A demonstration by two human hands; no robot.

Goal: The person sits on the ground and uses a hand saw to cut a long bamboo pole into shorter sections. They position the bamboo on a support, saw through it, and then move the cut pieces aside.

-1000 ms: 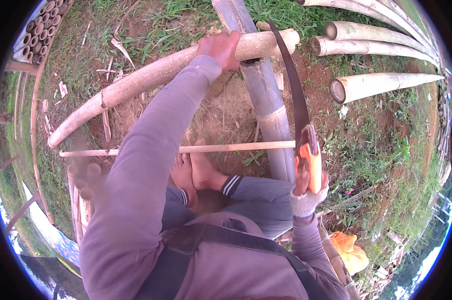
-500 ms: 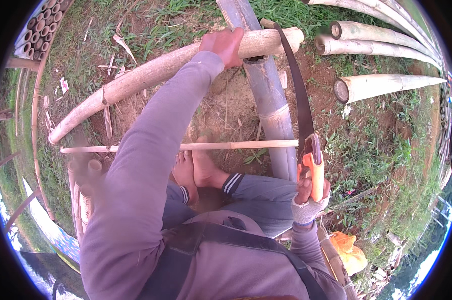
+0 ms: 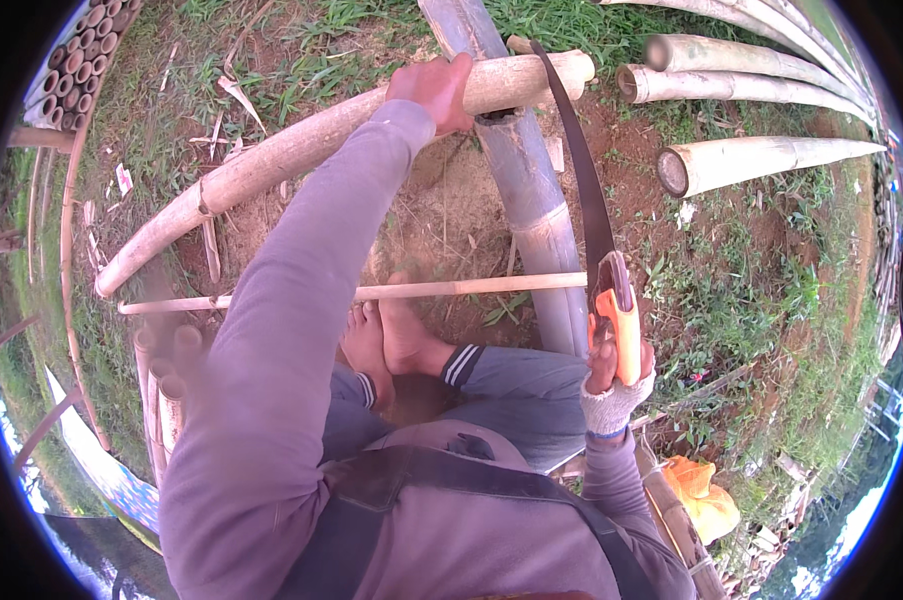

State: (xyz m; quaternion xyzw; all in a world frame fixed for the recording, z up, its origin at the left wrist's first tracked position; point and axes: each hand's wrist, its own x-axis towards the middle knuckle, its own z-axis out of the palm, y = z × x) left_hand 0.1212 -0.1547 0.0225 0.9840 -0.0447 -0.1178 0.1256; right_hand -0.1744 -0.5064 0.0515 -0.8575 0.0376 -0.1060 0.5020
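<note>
My left hand [image 3: 433, 90] is bare and wraps over a long pale bamboo pole [image 3: 291, 160], near its right end. That pole lies across a thicker grey bamboo post [image 3: 541, 225], which has a dark notch just below the crossing. In my right hand [image 3: 616, 385], which wears a light fingerless glove, is the orange handle of a curved pruning saw [image 3: 586, 175]. The dark blade runs up and away from me and meets the pole close to its right end, beyond my left hand. A thin bamboo stick [image 3: 451, 287] lies crosswise nearer to me, above my bare feet.
Several cut bamboo poles [image 3: 751, 165] lie on the grass at the upper right. A stack of short bamboo tubes [image 3: 79, 65] stands at the far left. Upright tubes [image 3: 171, 385] are beside my left arm. An orange bag [image 3: 699, 495] sits at the lower right.
The saw and my right hand have moved slightly forward, away from me. My left hand keeps its grip on the pole. The whole view has shifted a little.
</note>
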